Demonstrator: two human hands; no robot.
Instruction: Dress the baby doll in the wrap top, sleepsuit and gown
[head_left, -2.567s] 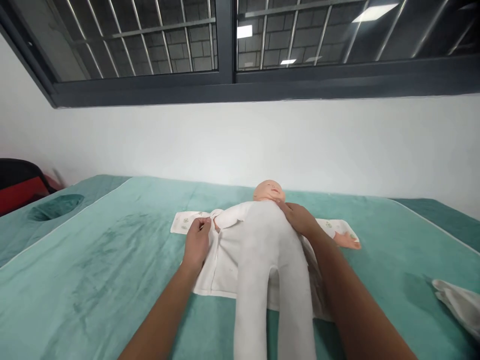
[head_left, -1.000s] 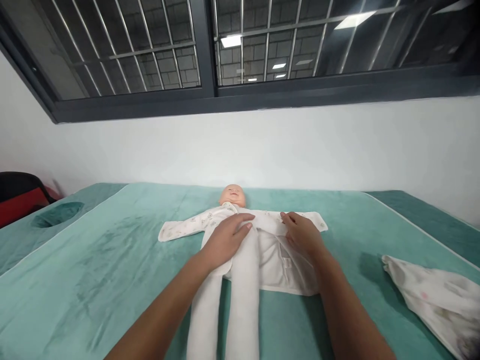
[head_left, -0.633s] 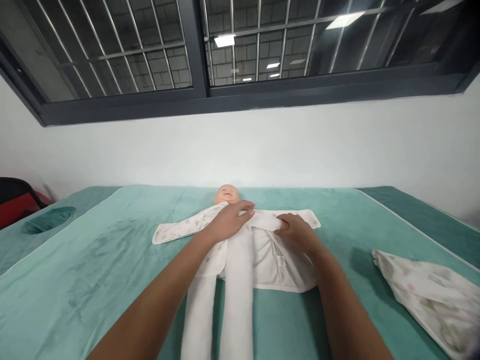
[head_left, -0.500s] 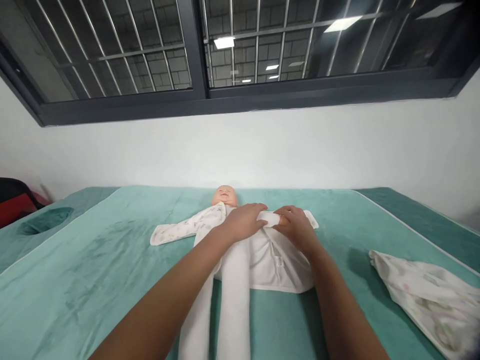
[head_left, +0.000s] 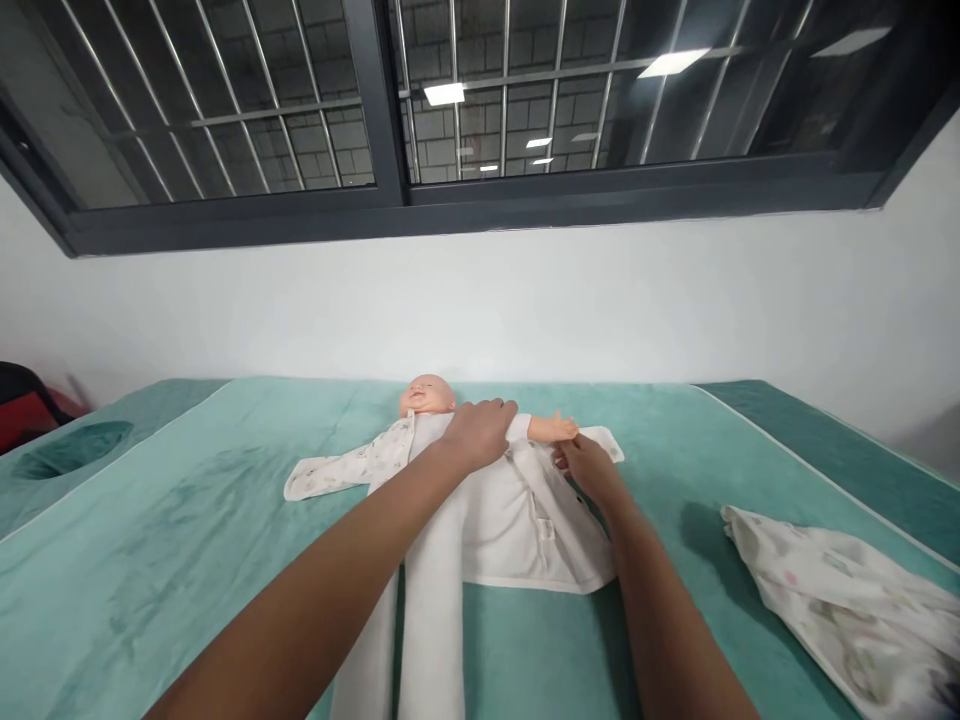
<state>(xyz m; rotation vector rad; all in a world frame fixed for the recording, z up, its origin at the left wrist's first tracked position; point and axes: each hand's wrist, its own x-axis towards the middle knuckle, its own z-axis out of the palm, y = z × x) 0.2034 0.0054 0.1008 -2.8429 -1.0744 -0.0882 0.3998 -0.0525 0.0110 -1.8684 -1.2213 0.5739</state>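
Observation:
A baby doll with a soft white body lies face up on a teal towel. Under it is an open white printed garment; one sleeve stretches out to the left. My left hand reaches across the doll's chest, its fingers curled on the doll's right-side upper arm. That bare arm sticks out to the right, above the garment's other sleeve. My right hand sits just below the doll's small hand, pinching the garment's edge.
A second crumpled printed cloth lies at the right on the towel. A round face hole shows in the table at far left, with a red and black thing beyond. A white wall and barred window stand behind.
The doll's left-side arm went into the left sleeve. My left hand crossed over the chest to the doll's other arm, which now pokes out bare to the right. My right hand dropped a little below it.

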